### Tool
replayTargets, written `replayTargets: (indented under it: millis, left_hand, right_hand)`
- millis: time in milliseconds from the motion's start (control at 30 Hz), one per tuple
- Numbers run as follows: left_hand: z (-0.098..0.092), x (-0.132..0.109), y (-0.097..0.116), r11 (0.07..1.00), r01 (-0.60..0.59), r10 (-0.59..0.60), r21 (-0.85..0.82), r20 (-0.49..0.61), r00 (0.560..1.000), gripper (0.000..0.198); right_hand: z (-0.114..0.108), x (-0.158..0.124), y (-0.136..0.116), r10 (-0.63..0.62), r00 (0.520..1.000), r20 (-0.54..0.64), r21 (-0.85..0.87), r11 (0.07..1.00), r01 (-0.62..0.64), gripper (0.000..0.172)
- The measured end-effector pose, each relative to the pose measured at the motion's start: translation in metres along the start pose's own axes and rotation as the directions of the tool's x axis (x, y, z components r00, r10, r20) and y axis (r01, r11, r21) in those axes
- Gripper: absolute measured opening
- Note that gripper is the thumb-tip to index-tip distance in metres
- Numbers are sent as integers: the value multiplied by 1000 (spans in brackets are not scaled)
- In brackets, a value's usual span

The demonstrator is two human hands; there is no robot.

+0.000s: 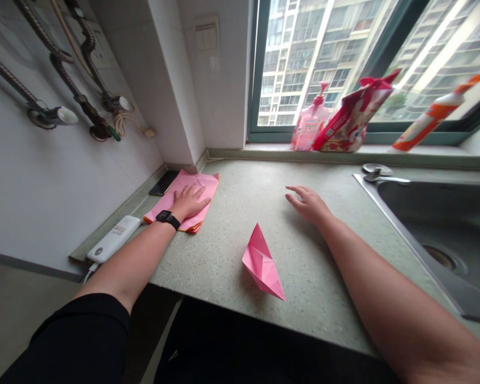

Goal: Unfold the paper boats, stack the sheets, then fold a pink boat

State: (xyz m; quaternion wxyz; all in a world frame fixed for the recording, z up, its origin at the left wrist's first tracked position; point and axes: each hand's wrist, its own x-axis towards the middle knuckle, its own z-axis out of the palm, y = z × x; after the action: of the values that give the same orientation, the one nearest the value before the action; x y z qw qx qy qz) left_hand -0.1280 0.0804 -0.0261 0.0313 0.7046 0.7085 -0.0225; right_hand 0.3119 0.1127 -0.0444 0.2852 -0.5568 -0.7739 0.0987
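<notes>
A folded pink paper boat [262,264] rests near the front edge of the speckled countertop [220,272]. My left hand [189,202] lies flat with spread fingers on a stack of pink paper sheets [202,186], whose lower edges show orange and yellow. A black watch is on that wrist. Farther right, my right hand [309,204] hovers over or rests on the counter, fingers stretched out and holding nothing. It is up and to the right of the boat, apart from it.
Beside the stack lies a black phone [164,183], with a white power bank [114,238] nearer me. A steel sink [436,213] with a faucet is at right. On the windowsill stand a pink pump bottle [310,122], a red bag [354,120] and an orange-white bottle [436,117].
</notes>
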Motion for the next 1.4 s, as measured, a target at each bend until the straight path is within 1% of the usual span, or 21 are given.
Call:
replayTargets:
  millis: [67,100,167,200,267,333,400,433,500,567,633,733,767,800,867,933,1033,1133,1200,1300,1400]
  left_hand:
    - [0,0,1,1000,-2,2,0,-2,1000,83]
    - [0,-1,1,1000,-5,5,-4,-5,1000,84]
    - [-1,-2,1,1000,-9,9,-20,-10,1000,84]
    - [-3,-2,1,1000,-10,10,-29,-5,1000,84]
    - [-8,-2,0,999,-9,10,-44,14,1000,86]
    - [-17,-2,1,998,-14,15,-63,14,1000,87]
    - [-29,-1,7,995,-46,43,-87,-40,998,85]
    - [-35,-2,13,992,-81,72,-100,-89,993,83]
    - [-47,-5,29,986,-124,108,-107,-144,984,79]
    - [-56,-13,53,964,-239,207,-120,-228,951,73]
    - [-60,-26,80,911,-365,310,-189,-267,912,68]
    - [-53,-50,113,765,-504,420,-401,-283,862,59]
    - [-49,-57,121,715,-522,435,-464,-289,853,58]
    - [-44,-64,126,689,-532,435,-492,-306,847,57]
    - [-35,-73,130,667,-555,431,-498,-349,832,54]
    - [-28,-76,130,643,-555,421,-529,-362,832,46]
    - [-25,-73,127,577,-558,425,-597,-363,829,30]
    - [-25,-69,127,496,-560,426,-664,-376,823,27]
    - [-25,-67,128,465,-533,415,-706,-358,836,24]
    - [-22,-66,130,452,-481,396,-751,-315,863,22]
    - [-18,-65,131,461,-443,353,-769,-299,886,25]
  right_hand:
    - [-9,-6,-17,-20,999,33,114,993,16,45]
    - [-14,-10,-26,-24,996,83,169,986,9,44]
    - [-28,-19,-48,-47,967,250,251,968,-18,43]
    - [-36,-24,-59,-73,930,360,265,964,-27,42]
    - [-50,-33,-80,-100,819,565,253,966,-57,44]
    - [-59,-41,-98,-101,732,674,210,976,-59,45]
    - [-61,-48,-112,-87,683,726,151,988,-35,42]
    - [-59,-51,-117,-78,667,741,121,992,-18,38]
    - [-52,-55,-125,-69,657,751,77,997,17,30]
    - [-44,-55,-128,-81,678,731,68,997,46,23]
    - [-36,-54,-128,-96,724,683,85,995,52,22]
    - [-27,-52,-123,-97,795,599,123,992,29,22]
    - [-24,-51,-122,-94,819,566,136,990,20,21]
    - [-22,-51,-120,-91,843,529,153,988,11,22]
    - [-18,-51,-118,-86,894,439,194,981,-1,25]
    - [-15,-51,-117,-86,936,340,236,972,3,28]
    - [-9,-52,-118,-111,970,216,268,962,51,26]
    - [-4,-53,-117,-152,982,109,249,961,121,18]
    - [0,-54,-115,-176,984,27,240,957,164,9]
    - [3,-56,-112,-205,975,-88,247,944,220,2]
    - [4,-57,-112,-265,956,-130,216,933,288,3]
